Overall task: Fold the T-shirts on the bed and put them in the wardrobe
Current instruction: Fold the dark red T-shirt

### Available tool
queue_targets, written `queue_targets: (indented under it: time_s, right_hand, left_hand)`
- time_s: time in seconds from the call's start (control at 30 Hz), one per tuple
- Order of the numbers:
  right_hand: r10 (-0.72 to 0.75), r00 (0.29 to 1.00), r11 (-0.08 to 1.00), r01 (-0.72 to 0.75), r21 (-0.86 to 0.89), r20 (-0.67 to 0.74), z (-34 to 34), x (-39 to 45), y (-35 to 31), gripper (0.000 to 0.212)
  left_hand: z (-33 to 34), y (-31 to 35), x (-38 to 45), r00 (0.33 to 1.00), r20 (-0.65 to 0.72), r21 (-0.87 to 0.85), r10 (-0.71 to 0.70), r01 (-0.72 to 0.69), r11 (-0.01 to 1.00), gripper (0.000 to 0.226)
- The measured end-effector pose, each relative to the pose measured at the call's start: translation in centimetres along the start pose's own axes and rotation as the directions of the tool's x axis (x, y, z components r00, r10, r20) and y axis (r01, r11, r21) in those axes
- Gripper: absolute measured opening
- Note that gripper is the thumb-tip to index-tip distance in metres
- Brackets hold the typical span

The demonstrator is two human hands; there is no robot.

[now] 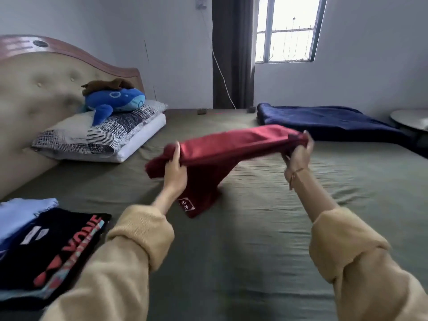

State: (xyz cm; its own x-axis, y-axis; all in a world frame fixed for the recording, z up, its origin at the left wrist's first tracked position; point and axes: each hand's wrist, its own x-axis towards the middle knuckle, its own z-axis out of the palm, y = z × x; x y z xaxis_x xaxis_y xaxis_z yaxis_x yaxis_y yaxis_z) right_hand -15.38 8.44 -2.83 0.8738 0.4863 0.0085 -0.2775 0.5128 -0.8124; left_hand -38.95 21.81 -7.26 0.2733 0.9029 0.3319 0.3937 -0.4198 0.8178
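1. I see the red T-shirt (231, 144) in the middle of the bed (254, 228), stretched between both hands and lifted, with a loose part hanging down so its lower end, bearing a small white label, touches the green sheet.
2. I judge this shirt part-way through its fold — it is doubled into a long band but not yet laid flat or squared.
3. At the near left lies a stack I take as finished: a black printed T-shirt (53, 249) on top, a light blue T-shirt (20, 216) under it.
4. At the far right a dark blue garment (324, 119) lies flat; I cannot tell whether it is a T-shirt awaiting folding.
5. No wardrobe is in view, so the putting-away looks undone.
6. My left hand (174, 170) grips the shirt's left end, fingers curled round the cloth.
7. My right hand (298, 156) pinches the right end, held up — fingers closed on the fabric.
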Motion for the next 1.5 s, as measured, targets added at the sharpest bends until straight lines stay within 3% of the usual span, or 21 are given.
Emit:
queue_targets:
  time_s: [0.1,0.17,0.23,0.3,0.33,0.43,0.57,0.83,1.03,1.1,1.27,1.4,1.43,1.5]
  right_hand:
    - [0.032,0.971,0.966,-0.092,-0.243,-0.238,-5.8,-1.5,5.2,0.054]
    - [0.12,0.942,0.945,-0.205,-0.256,-0.312,-8.9,-2.7,7.8,0.053]
    - [0.297,0.873,0.904,-0.388,-0.179,-0.387,-11.4,-4.1,9.4,0.043]
    - [0.385,0.796,0.858,-0.495,-0.138,-0.466,-13.3,-5.3,10.3,0.014]
    - [0.356,0.792,0.851,-0.494,-0.179,-0.495,-14.3,-5.7,10.6,0.007]
    - [0.148,0.853,0.812,-0.394,-0.43,-0.501,-16.4,-6.7,11.2,0.03]
    - [-0.037,0.857,0.725,-0.331,-0.605,-0.513,-17.0,-8.0,10.7,0.034]
    - [-0.149,0.804,0.691,-0.331,-0.642,-0.575,-18.4,-10.5,8.4,0.037]
    - [-0.139,0.717,0.717,-0.403,-0.569,-0.683,-21.0,-11.9,6.8,0.038]
    - [-0.143,0.729,0.7,-0.404,-0.59,-0.669,-21.8,-12.5,6.6,0.037]
    - [-0.182,0.786,0.596,-0.39,-0.702,-0.591,-24.0,-13.6,5.8,0.045]
    - [-0.133,0.825,0.554,-0.397,-0.732,-0.549,-26.5,-13.0,4.2,0.059]
    - [-0.108,0.835,0.549,-0.402,-0.733,-0.539,-27.3,-12.7,3.9,0.057]
    - [-0.065,0.866,0.52,-0.394,-0.758,-0.495,-28.5,-12.2,3.6,0.042]
  left_hand:
    - [1.8,-5.5,-5.2,0.943,0.164,0.221,-0.29,0.251,0.942,0.063]
    - [2.6,-8.3,-8.2,0.878,0.266,0.354,-0.398,0.295,0.888,0.057]
    - [3.0,-9.6,-10.6,0.858,0.287,0.473,-0.427,0.261,0.841,0.051]
    - [3.1,-10.0,-12.1,0.864,0.251,0.538,-0.436,0.25,0.805,0.045]
    - [3.0,-10.1,-12.8,0.874,0.227,0.57,-0.43,0.239,0.786,0.044]
    - [2.3,-10.0,-14.0,0.911,0.163,0.689,-0.378,0.17,0.705,0.039]
    - [1.7,-9.0,-14.9,0.922,0.163,0.796,-0.351,0.088,0.599,0.035]
    - [1.3,-6.5,-17.7,0.881,0.276,0.883,-0.384,-0.075,0.463,0.031]
    - [1.1,-4.2,-19.4,0.773,0.37,0.877,-0.515,-0.107,0.469,0.025]
    - [1.2,-3.6,-19.7,0.789,0.358,0.896,-0.5,-0.139,0.423,0.026]
    - [3.2,-2.7,-21.2,0.898,0.315,0.948,-0.307,-0.279,0.155,0.026]
    - [5.6,-2.5,-22.5,0.9,0.37,0.92,-0.229,-0.39,-0.046,0.029]
    - [6.4,-2.4,-22.7,0.886,0.425,0.896,-0.187,-0.441,-0.051,0.033]
    - [8.0,-2.1,-23.1,0.839,0.527,0.85,-0.133,-0.52,0.089,0.042]
